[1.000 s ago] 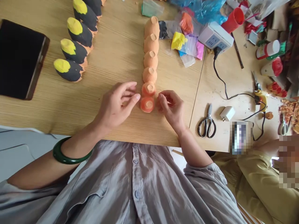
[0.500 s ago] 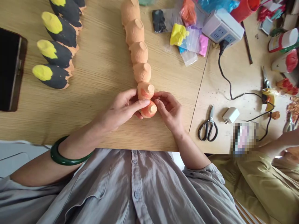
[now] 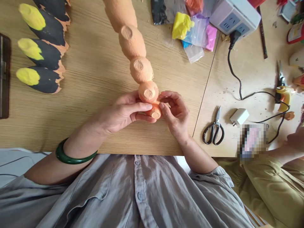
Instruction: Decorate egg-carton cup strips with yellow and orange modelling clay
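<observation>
A long string of rounded, orange clay-covered segments [image 3: 131,44] runs from the top of the view down to my hands. Several segments carry a flat pale knob, and the nearest ones show a darker orange patch. My left hand [image 3: 128,110] is closed round the near end, its thumb lying across the last joint and fingers beneath. On the other side my right hand [image 3: 174,114] has its thumb against the end segment, fingers curled beside it; whatever its fingertips pinch is too small to make out.
Black segmented pieces with yellow tips [image 3: 39,79] lie at left, near a dark phone [image 3: 4,76]. Bagged coloured clay [image 3: 181,25], a power strip [image 3: 234,19] with cord, scissors [image 3: 215,126] and a white adapter [image 3: 239,116] are at right. A co-worker's arm [image 3: 285,145] is at far right.
The orange string has tilted, its far end swinging left and rising closer to the camera. My left fingers now wrap further under the end segment. The view has shifted slightly.
</observation>
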Available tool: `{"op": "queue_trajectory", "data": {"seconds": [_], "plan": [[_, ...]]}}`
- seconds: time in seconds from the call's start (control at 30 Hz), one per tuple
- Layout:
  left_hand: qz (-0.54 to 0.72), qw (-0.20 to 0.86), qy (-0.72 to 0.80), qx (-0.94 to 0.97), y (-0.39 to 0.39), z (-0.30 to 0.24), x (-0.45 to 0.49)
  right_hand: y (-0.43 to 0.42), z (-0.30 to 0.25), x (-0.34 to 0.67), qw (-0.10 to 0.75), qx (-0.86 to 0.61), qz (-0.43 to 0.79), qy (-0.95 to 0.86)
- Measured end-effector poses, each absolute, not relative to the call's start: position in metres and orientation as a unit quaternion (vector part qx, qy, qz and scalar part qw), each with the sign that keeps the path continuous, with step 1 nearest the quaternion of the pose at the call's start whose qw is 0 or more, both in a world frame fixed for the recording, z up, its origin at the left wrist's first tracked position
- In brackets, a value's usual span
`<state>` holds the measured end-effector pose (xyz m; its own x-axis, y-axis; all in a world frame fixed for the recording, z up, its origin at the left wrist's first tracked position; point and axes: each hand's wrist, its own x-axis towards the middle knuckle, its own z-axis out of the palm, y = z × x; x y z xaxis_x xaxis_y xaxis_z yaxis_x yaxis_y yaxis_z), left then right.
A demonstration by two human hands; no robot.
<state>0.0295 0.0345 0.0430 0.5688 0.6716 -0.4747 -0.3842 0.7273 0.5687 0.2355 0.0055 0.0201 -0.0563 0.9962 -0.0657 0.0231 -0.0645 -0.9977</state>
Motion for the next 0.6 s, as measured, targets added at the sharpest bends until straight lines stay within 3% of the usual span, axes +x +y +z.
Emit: {"op": "queue_trajectory", "data": {"seconds": [0.6], "plan": [[0.293, 0.854, 0.364, 0.228, 0.0377, 0.0423, 0.0276, 0.0023, 0.0185, 0.2334, 0.438, -0.520, 0.516, -0.521]]}}
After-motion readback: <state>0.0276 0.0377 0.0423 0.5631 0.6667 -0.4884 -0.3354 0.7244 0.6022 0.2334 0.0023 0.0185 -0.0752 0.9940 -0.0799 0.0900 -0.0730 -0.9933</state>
